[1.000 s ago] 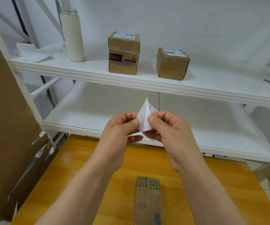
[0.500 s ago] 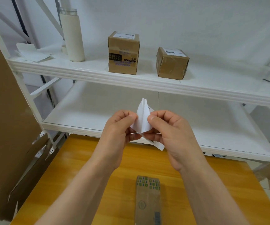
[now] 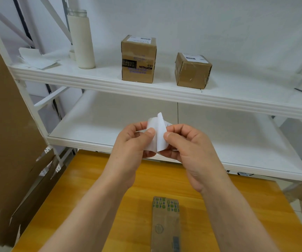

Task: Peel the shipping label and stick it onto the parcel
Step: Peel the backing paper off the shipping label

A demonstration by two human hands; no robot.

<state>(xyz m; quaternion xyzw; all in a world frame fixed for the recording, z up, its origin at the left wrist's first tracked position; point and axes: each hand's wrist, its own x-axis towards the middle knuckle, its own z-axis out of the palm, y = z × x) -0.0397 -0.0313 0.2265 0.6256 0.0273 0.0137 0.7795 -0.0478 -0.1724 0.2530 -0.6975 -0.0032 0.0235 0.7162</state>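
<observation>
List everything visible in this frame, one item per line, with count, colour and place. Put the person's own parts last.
shipping label: 1, white, pinched between both hands, partly peeled
parcel: 1, brown, flat on the table, below the hands
table: 1, orange-yellow wood, foreground
shelf unit: 1, white, behind the table
cardboard boxes: 2, brown, upper shelf, white labels on top
bottle: 1, cream, upper shelf, left
loose papers: several, white, upper shelf, far left
cardboard sheets: brown, left edge
left hand: 1, fingers on the label
right hand: 1, fingers on the label
</observation>
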